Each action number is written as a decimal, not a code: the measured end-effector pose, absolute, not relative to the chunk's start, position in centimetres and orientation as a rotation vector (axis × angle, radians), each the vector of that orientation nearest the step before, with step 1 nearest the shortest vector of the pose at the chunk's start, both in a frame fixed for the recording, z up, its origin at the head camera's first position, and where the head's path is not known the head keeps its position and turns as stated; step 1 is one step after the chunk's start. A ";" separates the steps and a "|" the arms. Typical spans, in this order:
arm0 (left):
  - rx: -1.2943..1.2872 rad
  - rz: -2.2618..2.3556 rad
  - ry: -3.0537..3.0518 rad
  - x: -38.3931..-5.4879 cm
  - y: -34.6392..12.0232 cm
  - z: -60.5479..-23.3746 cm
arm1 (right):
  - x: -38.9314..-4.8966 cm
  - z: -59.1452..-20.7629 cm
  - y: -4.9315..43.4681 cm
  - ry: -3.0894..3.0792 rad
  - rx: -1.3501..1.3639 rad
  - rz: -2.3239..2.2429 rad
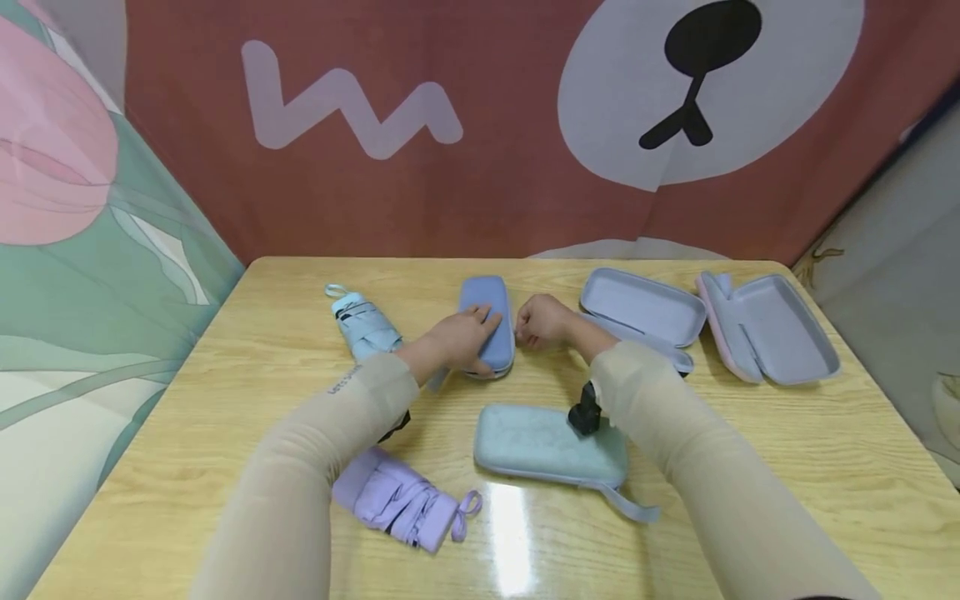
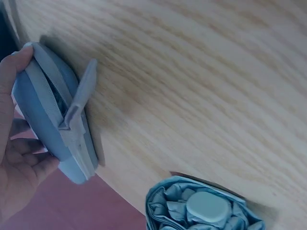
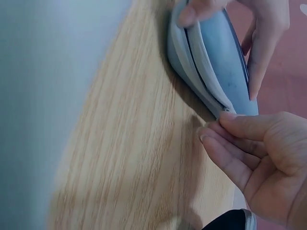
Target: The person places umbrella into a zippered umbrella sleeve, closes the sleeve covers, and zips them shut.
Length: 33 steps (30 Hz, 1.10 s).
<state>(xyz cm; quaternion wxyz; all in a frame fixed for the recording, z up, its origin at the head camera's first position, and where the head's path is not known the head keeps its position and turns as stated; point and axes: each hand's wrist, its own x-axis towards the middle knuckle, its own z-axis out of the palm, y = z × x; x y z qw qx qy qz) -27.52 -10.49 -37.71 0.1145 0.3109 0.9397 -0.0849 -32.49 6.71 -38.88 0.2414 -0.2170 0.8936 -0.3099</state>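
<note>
A blue zip case (image 1: 482,292) lies near the far middle of the table. My left hand (image 1: 457,339) grips it, and the left wrist view shows the thumb at one end of the case (image 2: 38,110) and the fingers along its side. A fabric strap (image 2: 85,88) sticks out beside a parted stretch of the zipper. At the right side of the case my right hand (image 1: 543,322) pinches the zipper pull between thumb and forefinger. In the right wrist view those fingertips (image 3: 229,119) hide the pull, and a narrow gap runs along the seam.
Left of the case is a folded light-blue umbrella (image 1: 367,329), and nearer lies a purple one (image 1: 405,500). A closed mint case (image 1: 525,437) sits in front of my right hand. Two open cases, one greyish blue (image 1: 645,304) and one with pink (image 1: 787,329), stand at the right.
</note>
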 end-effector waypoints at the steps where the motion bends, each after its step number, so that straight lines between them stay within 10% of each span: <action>1: 0.894 -0.256 2.768 -27.6 -10.3 -37.8 | -32.4 -38.9 6.8 2.429 -0.595 -0.849; 33: 0.770 -0.051 2.737 -28.4 -10.8 -37.7 | -31.5 -38.1 7.8 2.441 -0.619 -0.716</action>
